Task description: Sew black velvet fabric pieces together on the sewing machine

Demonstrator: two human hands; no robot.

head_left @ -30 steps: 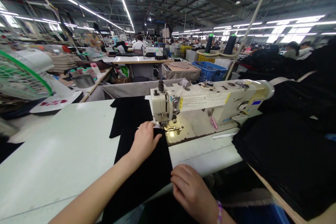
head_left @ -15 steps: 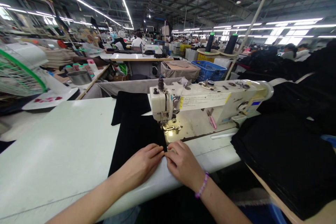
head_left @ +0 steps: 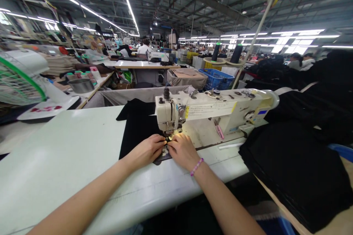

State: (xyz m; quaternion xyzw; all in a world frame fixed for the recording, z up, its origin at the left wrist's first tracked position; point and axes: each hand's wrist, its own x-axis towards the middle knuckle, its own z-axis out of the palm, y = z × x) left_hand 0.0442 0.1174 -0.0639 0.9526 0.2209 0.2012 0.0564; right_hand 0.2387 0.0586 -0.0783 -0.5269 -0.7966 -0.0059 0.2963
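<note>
Black fabric (head_left: 142,128) lies on the pale table, left of the sewing machine (head_left: 209,108), with its right edge running under the needle area. My left hand (head_left: 150,148) pinches the near right corner of this fabric, fingers closed. My right hand (head_left: 182,150), wearing a beaded bracelet (head_left: 196,167), has its fingertips closed on the same corner, close against the left fingertips. Both hands are just in front of the presser foot. The fabric between the fingertips is mostly hidden.
Pink-handled thread snips (head_left: 218,129) rest on the machine bed. A stack of black fabric pieces (head_left: 298,172) sits at the right. A fan (head_left: 24,80) stands at the left, beside a metal bowl (head_left: 81,85). Behind the machine are a blue basket (head_left: 216,78) and thread cones (head_left: 216,52).
Both hands have moved forward, away from the table's front edge, up to the presser foot. The black fabric has slid forward with them, and its far part now bunches up.
</note>
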